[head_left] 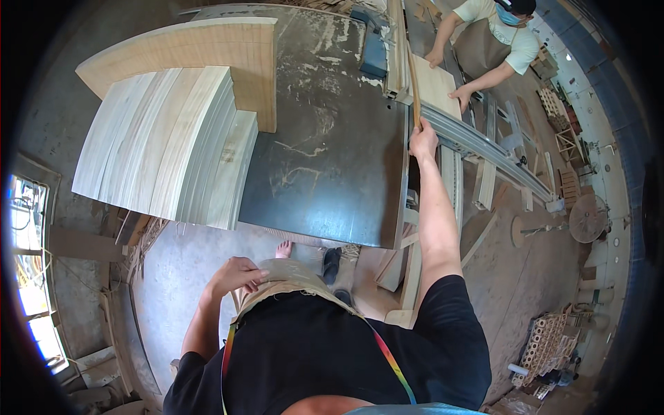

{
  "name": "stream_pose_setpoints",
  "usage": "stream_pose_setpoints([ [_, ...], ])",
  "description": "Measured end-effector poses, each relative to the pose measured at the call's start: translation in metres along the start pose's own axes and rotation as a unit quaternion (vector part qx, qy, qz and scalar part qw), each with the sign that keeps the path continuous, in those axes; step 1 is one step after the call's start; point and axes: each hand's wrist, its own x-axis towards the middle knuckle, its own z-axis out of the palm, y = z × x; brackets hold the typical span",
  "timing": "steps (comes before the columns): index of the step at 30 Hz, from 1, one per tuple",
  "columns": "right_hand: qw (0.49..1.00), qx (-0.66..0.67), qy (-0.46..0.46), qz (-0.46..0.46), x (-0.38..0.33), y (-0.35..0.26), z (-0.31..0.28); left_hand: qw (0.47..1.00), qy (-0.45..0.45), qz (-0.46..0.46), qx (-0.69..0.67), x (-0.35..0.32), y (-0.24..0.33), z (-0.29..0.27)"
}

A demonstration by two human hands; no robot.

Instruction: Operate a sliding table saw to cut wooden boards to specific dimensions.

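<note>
At the right edge of a dark metal machine table (325,200), my right hand (424,140) is closed on the near end of a thin wood strip (416,86). The strip runs away from me along a metal rail. My left hand (241,274) hangs in front of my waist beside the tan apron (294,271), its fingers loosely bent with nothing visible in them. Across the rail, a co-worker (501,41) has both hands on a pale wooden board (437,86), next to the strip.
Several pale planks (152,145) stand stacked on the table's left, before a larger wooden panel (252,69). A blue block-shaped part (374,52) sits near the fence. A long metal rail (491,149) extends right. A round fan (588,218) stands farther right.
</note>
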Motion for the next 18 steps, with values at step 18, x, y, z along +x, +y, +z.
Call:
stream_pose_setpoints([
  [18,0.998,-0.042,-0.042,-0.003,-0.092,0.005,0.023,0.992,-0.123,0.006,0.01,0.148,0.139,0.059],
])
